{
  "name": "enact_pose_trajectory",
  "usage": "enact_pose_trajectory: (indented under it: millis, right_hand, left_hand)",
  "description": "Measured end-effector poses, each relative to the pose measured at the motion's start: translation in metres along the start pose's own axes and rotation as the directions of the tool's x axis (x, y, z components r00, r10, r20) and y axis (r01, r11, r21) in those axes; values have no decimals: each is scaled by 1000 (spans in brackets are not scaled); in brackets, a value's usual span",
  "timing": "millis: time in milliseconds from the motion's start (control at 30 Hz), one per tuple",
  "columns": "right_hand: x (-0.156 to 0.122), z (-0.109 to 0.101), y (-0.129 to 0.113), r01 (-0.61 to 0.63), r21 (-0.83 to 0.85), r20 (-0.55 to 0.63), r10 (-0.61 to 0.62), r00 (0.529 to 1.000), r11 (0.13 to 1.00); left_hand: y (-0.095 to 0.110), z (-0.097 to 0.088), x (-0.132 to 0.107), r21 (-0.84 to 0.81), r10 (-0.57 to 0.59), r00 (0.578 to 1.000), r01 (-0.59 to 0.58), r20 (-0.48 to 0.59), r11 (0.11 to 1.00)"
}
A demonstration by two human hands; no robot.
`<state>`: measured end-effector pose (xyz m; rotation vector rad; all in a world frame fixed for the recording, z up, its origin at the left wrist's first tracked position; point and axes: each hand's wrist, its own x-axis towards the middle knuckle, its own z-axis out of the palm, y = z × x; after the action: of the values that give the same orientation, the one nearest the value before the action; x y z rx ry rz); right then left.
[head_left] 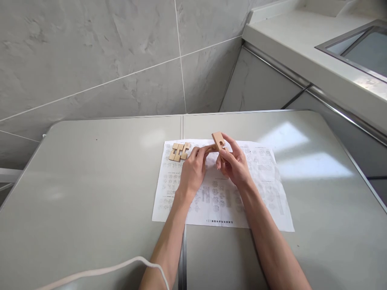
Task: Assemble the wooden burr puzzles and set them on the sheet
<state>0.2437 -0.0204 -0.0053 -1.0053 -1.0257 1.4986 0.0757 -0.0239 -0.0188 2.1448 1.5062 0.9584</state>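
White curved cable [121,265] nearside of left grip [194,165]; it and right grip [236,163] clasp notched tan wooden block [217,137], likely mid-fitting, needs slots aligned.

The held flat, notched wooden piece [217,139] looks warm tan to me, the small cluster of notched wooden blocks [178,153] a yellower tan, and the white rectangular paper sheet [193,219] is patterned with rows of grey drawings and dark print. I see a plain, pale grey-green table [90,181], a thin white cable [121,264], and mottled grey wall tiles [121,60] crossed by white lines.
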Motion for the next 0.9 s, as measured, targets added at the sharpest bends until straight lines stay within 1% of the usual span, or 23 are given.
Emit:
enact_pose_trajectory:
  millis: [133,367,700,900]
  right_hand:
    - [0,0,0,-1,19,3,1,1000,1000]
    - [0,0,0,-31,48,43,29,999,998]
    - [1,0,2,-37,-46,22,38,999,998]
    - [0,1,2,-31,-11,-11,31,999,999]
  left_hand:
    - [0,1,0,-6,-11,1000,11,-1,1000]
    - [-2,1,0,-37,-13,1000,13,-12,999]
    - [0,-1,1,-31,-40,999,40,-5,999]
    - [1,-3,1,-37,-36,999,37,10,999]
